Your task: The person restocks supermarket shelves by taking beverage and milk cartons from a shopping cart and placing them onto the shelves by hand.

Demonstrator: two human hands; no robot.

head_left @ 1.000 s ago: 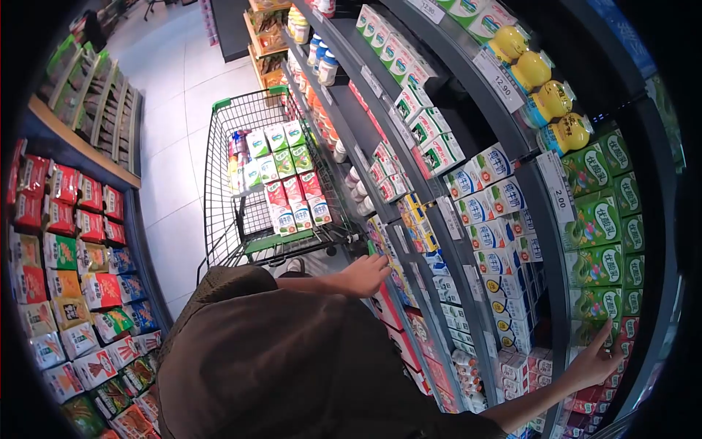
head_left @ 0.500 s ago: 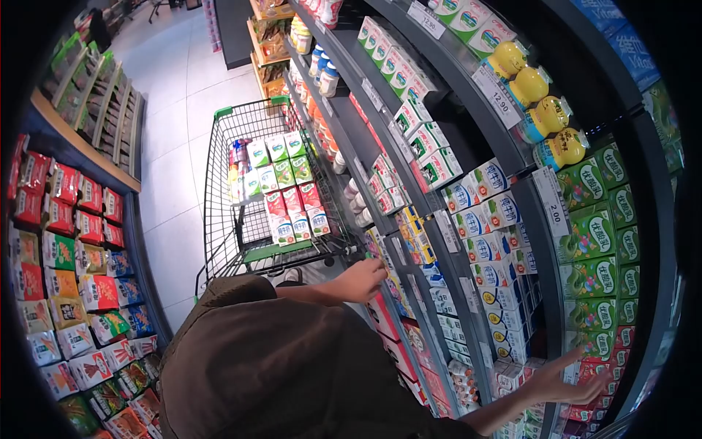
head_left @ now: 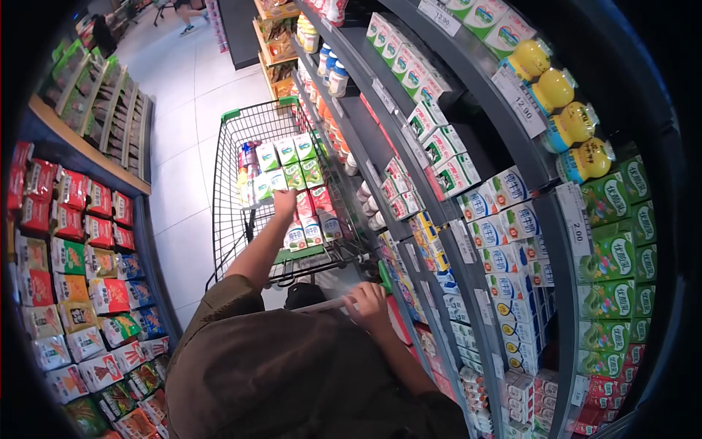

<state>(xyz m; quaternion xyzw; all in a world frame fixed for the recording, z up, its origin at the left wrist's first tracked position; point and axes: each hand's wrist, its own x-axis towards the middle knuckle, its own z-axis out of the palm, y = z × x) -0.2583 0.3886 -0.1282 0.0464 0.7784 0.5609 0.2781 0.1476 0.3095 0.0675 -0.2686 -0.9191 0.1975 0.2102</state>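
Observation:
My left hand [head_left: 284, 203] reaches over the shopping cart [head_left: 241, 117], closed among the drink cartons. It covers part of a red-and-white carton; what its fingers grip, if anything, is hidden. Beside it are red-topped pure milk cartons [head_left: 312, 228] and green-and-white cartons [head_left: 294, 174]. Close to my body, my right hand [head_left: 368, 304] is wrapped round the cart's handle [head_left: 327, 304] near its green end.
Dairy shelves run along the right, with pure milk boxes [head_left: 499, 233], green drink packs [head_left: 604, 274] and yellow bottles [head_left: 571, 121]. Snack packets [head_left: 102, 289] fill the left display. A tiled aisle [head_left: 172, 172] lies between, with a person's leg [head_left: 188, 18] far ahead.
My left hand has gone from near the cart's handle forward into the cart. My right hand has left the right-hand shelf and come to the handle. A walking person's leg has appeared far ahead.

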